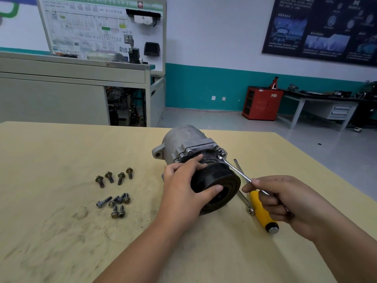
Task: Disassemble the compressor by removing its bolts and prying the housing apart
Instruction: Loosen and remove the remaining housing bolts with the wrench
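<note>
The grey compressor (179,139) lies on its side on the tan table (61,231), black pulley (222,180) facing me. My left hand (183,186) grips the pulley rim, fingers over its top and thumb on its face. My right hand (285,203) is closed on a thin silver wrench (236,170). The wrench's far end sits on a bolt (220,157) at the front housing flange. Several removed bolts (114,177) lie loose to the left, with a second cluster of bolts (116,204) nearer to me.
A yellow-handled screwdriver (263,211) lies on the table under my right hand, its shaft pointing away from me. A second silver wrench (245,202) lies beside the pulley. The table's right edge (326,170) runs diagonally close to my right arm.
</note>
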Action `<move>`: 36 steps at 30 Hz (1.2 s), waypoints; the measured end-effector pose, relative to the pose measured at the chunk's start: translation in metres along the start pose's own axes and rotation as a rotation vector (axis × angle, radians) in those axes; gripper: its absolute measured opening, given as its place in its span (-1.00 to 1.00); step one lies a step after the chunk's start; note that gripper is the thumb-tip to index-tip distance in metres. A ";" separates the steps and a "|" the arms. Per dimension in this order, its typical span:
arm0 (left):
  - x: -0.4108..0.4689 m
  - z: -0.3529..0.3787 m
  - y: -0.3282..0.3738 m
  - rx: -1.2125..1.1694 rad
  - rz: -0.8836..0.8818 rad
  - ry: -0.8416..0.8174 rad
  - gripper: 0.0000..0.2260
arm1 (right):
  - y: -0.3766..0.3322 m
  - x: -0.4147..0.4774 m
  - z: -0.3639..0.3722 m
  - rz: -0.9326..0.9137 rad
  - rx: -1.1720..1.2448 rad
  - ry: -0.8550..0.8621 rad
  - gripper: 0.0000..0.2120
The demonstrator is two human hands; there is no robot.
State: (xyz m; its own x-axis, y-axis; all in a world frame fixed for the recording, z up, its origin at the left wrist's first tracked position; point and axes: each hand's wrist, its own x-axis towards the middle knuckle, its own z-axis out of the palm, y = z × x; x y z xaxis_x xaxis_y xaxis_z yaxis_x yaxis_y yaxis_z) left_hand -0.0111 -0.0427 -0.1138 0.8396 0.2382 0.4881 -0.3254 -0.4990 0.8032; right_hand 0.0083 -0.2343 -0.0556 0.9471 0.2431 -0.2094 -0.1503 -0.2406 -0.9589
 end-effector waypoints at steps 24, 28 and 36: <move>0.000 -0.001 -0.001 -0.007 -0.015 -0.019 -0.43 | -0.006 0.007 -0.003 0.306 0.724 -0.354 -0.58; 0.000 -0.001 0.000 -0.004 -0.009 -0.019 -0.45 | -0.005 0.008 -0.005 0.295 0.771 -0.412 -0.37; 0.000 -0.002 0.001 0.009 0.013 -0.015 -0.50 | -0.003 0.012 0.000 0.341 0.790 -0.340 -0.81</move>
State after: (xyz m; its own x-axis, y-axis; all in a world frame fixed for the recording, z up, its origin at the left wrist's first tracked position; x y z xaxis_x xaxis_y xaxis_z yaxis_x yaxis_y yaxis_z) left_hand -0.0120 -0.0417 -0.1126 0.8415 0.2194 0.4936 -0.3328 -0.5092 0.7937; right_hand 0.0205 -0.2306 -0.0553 0.7007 0.5698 -0.4295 -0.6738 0.3303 -0.6610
